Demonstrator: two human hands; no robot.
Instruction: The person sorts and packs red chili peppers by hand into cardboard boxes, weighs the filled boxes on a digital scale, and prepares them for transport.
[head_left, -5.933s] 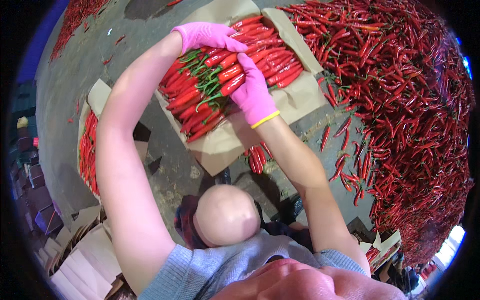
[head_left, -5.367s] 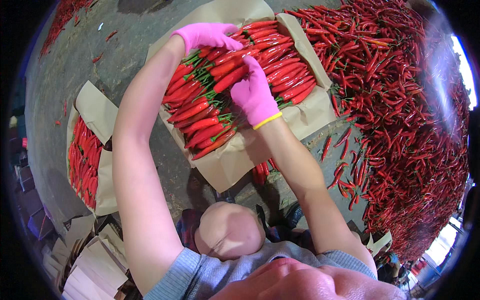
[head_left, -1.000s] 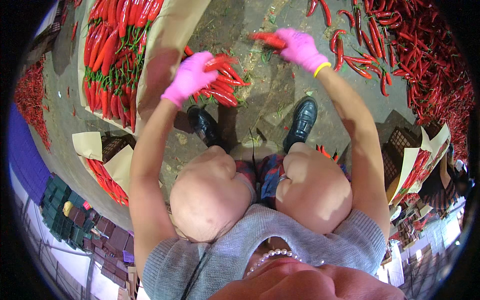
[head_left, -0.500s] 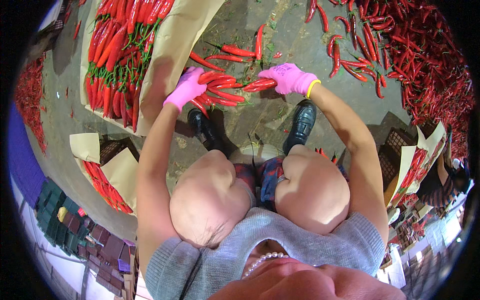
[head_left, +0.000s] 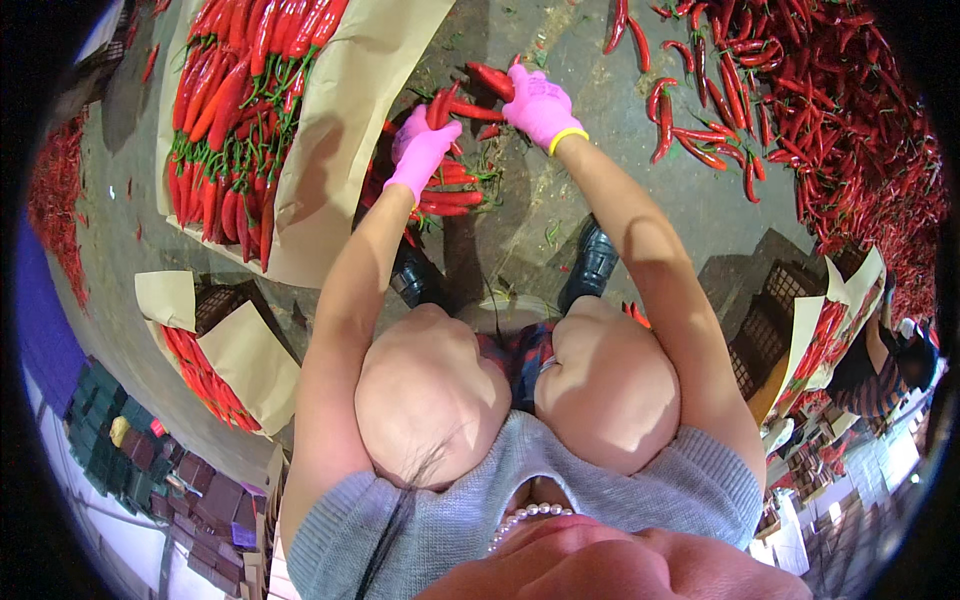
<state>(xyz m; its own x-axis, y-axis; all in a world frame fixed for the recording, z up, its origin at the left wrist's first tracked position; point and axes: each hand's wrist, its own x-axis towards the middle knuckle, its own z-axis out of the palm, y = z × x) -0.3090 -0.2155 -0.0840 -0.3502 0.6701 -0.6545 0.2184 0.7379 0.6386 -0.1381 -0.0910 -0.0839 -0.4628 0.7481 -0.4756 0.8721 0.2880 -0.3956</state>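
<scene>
Squatting over a small pile of red chillies (head_left: 450, 190) on the grey concrete floor (head_left: 560, 200), just ahead of two black shoes (head_left: 592, 262), long axes lying mostly crosswise, tips toward the right. Pink-gloved left hand (head_left: 420, 150) closed on a few chillies standing nearly upright; pink-gloved right hand (head_left: 540, 100) pinching one chilli (head_left: 490, 80) that slants up to the left. Farther off, brown paper (head_left: 370, 90) bearing packed rows of chillies (head_left: 235, 110), stems nearest, and a loose heap (head_left: 860, 130) at far right.
</scene>
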